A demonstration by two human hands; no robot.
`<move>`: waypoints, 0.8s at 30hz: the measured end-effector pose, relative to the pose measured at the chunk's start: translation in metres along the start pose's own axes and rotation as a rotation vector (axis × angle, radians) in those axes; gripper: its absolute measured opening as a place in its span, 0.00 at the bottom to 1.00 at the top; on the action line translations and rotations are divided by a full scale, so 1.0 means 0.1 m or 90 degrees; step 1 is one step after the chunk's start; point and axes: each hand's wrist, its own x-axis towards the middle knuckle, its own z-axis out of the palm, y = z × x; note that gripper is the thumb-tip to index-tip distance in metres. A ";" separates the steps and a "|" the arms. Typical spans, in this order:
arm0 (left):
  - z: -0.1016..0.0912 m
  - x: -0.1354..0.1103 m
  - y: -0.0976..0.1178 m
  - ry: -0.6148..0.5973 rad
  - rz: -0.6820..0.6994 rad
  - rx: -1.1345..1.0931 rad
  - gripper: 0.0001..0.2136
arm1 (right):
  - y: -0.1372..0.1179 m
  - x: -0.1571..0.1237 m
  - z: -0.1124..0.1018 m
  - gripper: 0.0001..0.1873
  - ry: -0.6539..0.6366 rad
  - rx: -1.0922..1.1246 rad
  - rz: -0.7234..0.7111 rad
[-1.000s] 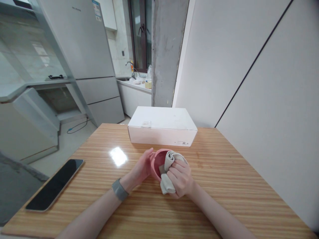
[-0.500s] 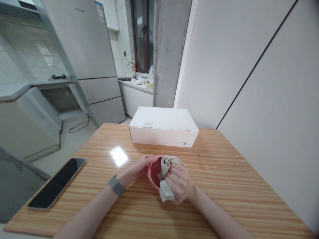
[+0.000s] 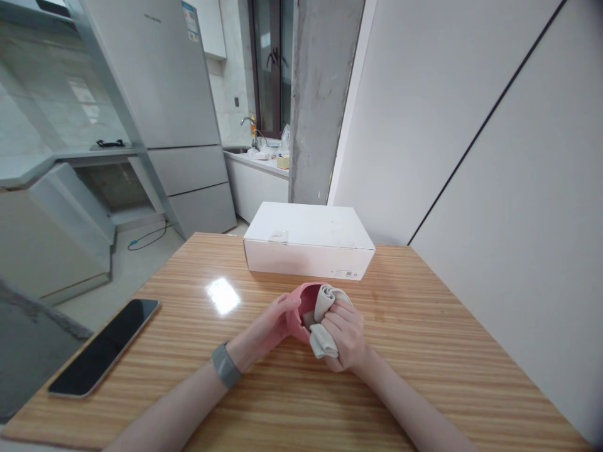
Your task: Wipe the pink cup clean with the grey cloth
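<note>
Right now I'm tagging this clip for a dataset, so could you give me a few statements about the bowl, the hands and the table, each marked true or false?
1. The left hand holds the pink bowl while the right hand presses a grey cloth into it. True.
2. The phone touches the bowl. False: it lies apart, near the left edge of the table.
3. The white box stands open. False: it is closed, behind the bowl.
4. A grey wristband sits on the left wrist. True.
5. The phone's screen is lit. False: it is dark.
</note>
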 end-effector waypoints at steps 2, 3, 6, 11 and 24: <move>-0.01 -0.01 0.04 -0.027 -0.019 -0.027 0.21 | -0.01 0.02 -0.04 0.15 0.007 0.031 -0.021; -0.03 -0.01 0.07 -0.039 -0.035 -0.029 0.22 | -0.02 0.04 -0.06 0.15 0.003 0.043 -0.031; -0.09 -0.01 0.12 -0.037 -0.065 0.013 0.23 | -0.08 0.06 -0.08 0.17 -0.022 0.057 -0.065; -0.22 -0.06 0.20 0.005 -0.059 0.199 0.18 | -0.18 0.03 -0.02 0.22 -0.060 0.044 -0.142; -0.27 -0.07 0.22 -0.013 -0.050 0.280 0.17 | -0.10 -0.01 -0.01 0.15 -0.078 0.053 -0.106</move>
